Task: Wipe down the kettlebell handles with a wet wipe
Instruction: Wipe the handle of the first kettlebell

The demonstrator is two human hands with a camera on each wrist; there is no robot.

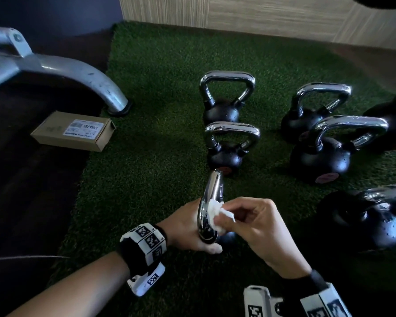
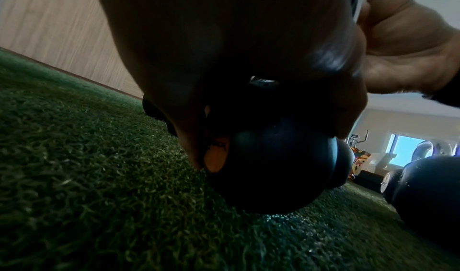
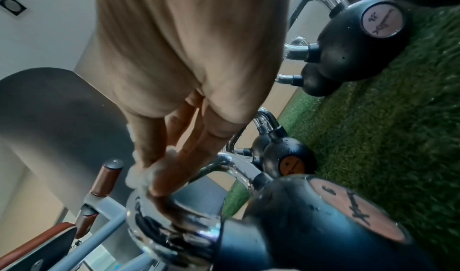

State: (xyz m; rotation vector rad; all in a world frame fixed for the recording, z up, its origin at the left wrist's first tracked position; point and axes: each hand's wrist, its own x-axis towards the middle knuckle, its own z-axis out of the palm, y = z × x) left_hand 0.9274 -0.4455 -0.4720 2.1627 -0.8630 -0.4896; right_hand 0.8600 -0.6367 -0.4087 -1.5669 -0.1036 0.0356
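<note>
A crumpled wet wipe (image 1: 216,213) was pinched between the thumb and fingertips of the right hand (image 1: 258,227) and pressed against the chrome handle (image 1: 209,202) of the nearest kettlebell (image 3: 321,226). The handle was seen edge-on in the head view, at 6 o'clock low in frame. The left hand (image 1: 188,229) was wrapped round the base of that handle from the 9 o'clock side, thumb tip showing below it, apparently steadying the weight. In the left wrist view the black ball (image 2: 273,167) of the bell rested on the green turf (image 1: 146,145).

Step judged: wiping of the first handle, mid-way; reflections on the chrome hid which parts were already wet.

For a good wipe, the wipe should be folded round the bar and drawn along the whole arch, both legs included, with the bell kept braced so it is not tipped. The left hand's grip should be shifted so the covered part is cleaned too.

Further out, two small kettlebells (image 1: 226,97) stood at 12 o'clock, their handles upright. Larger ones (image 1: 322,156) were grouped at 1 to 3 o'clock. All appeared not yet wiped, judged only from position. A cardboard box (image 1: 73,131) lay at 10 o'clock beside a grey machine foot (image 1: 78,74).
</note>
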